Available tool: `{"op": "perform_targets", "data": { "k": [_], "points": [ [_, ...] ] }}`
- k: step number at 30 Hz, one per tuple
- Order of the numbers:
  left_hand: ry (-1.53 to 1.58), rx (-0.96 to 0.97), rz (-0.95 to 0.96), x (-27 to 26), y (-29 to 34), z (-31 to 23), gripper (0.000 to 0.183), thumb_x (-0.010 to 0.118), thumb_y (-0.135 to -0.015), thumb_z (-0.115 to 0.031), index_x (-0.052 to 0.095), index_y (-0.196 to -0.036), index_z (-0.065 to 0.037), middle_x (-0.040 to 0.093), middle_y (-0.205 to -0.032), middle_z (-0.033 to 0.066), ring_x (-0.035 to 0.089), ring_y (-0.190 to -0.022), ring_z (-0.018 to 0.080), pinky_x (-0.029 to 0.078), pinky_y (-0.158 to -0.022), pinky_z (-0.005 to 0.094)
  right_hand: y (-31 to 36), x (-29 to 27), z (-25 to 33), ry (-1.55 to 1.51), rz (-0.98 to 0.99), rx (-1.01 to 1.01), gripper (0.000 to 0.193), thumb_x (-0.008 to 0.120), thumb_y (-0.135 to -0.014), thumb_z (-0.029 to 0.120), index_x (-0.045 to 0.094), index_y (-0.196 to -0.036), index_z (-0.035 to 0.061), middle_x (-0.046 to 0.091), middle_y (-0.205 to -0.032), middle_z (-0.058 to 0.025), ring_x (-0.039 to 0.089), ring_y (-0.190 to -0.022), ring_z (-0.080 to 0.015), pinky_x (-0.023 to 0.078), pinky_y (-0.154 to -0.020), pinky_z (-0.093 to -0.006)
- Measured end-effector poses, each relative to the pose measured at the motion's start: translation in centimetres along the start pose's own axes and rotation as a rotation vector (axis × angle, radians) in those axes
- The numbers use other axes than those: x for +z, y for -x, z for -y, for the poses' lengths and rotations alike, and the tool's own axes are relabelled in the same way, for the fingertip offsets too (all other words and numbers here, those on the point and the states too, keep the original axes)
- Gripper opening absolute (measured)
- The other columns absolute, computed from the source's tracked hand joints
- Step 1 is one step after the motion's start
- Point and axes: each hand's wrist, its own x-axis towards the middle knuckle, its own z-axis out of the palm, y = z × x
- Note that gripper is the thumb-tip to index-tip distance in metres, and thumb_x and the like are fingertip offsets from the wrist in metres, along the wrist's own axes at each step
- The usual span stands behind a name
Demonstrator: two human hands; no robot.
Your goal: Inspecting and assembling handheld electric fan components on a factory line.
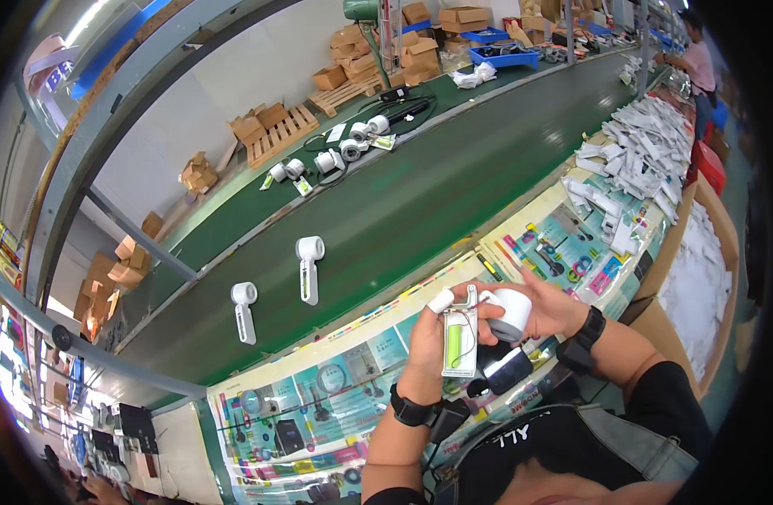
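My left hand (424, 347) grips a white handle housing (460, 368), its inner side facing up. A green battery cell (454, 345) and thin wires show inside it. My right hand (556, 308) is wrapped round a white, cup-shaped fan head (512, 308) with a grey rim, close beside the top of the housing. A small white cylindrical part (441, 300) sits by my left fingertips; whether it is joined to the housing I cannot tell. Under my hands, a dark object (508, 370) lies on the printed sheet.
On the green conveyor belt (403, 219) lie two white handheld fans (309, 269). More fan heads (350, 150) rest on the far ledge. White plastic shells (647, 143) are heaped at the right, beside a cardboard box (656, 337). A person (698, 63) stands at the far right.
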Motion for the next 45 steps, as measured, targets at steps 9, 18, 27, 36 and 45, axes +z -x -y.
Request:
{"op": "perform_targets", "data": {
  "k": [9,18,27,36,45],
  "points": [
    [-0.470,-0.022,-0.209,-0.7,0.4,-1.1,0.029,0.048,-0.087,-0.011,0.050,-0.113,0.003,0.061,-0.093,0.0164,0.064,-0.071,0.0241,0.054,-0.062,0.0327,2.5,3.6,2.6,0.990,-0.279,-0.414,0.060,0.068,-0.073,0.007,0.042,-0.127,0.0083,0.054,-0.113,-0.0104,0.051,-0.109,-0.0252,0.039,-0.097,-0.0379],
    [-0.724,-0.247,-0.133,-0.9,-0.8,1.7,0.020,0.042,-0.086,-0.012,0.050,-0.099,0.001,0.060,-0.079,0.0105,0.059,-0.061,0.0160,0.049,-0.055,0.0278,3.2,3.4,6.9,2.509,-0.204,-0.951,0.048,0.073,-0.061,0.007,0.053,-0.104,0.0169,0.058,-0.113,0.0012,0.049,-0.110,-0.0226,0.031,-0.101,-0.0482],
    [-0.863,-0.284,-0.085,-0.9,-0.5,1.6,0.020,0.051,-0.082,-0.007,0.050,-0.101,0.000,0.060,-0.080,0.0078,0.057,-0.065,0.0114,0.048,-0.058,0.0243,2.9,3.6,6.9,2.512,-0.163,-0.914,0.058,0.074,-0.061,0.007,0.047,-0.111,0.0179,0.058,-0.114,0.0013,0.050,-0.110,-0.0222,0.029,-0.102,-0.0495],
    [-0.922,-0.217,-0.093,-0.9,-0.4,2.1,0.017,0.055,-0.083,-0.009,0.052,-0.099,-0.001,0.061,-0.081,0.0073,0.057,-0.067,0.0098,0.047,-0.059,0.0230,3.3,4.3,7.5,2.514,-0.112,-0.917,0.060,0.074,-0.062,0.006,0.048,-0.114,0.0190,0.058,-0.115,0.0008,0.051,-0.111,-0.0215,0.029,-0.102,-0.0502],
    [-1.517,0.081,-0.168,0.3,-0.6,2.7,0.028,0.064,-0.071,-0.015,0.055,-0.094,-0.002,0.063,-0.078,0.0158,0.063,-0.071,0.0299,0.049,-0.064,0.0354,3.7,6.2,8.1,2.214,0.025,-0.536,0.059,0.072,-0.070,0.016,0.047,-0.124,0.0124,0.053,-0.117,-0.0080,0.050,-0.111,-0.0253,0.035,-0.099,-0.0422]
  ]
}}
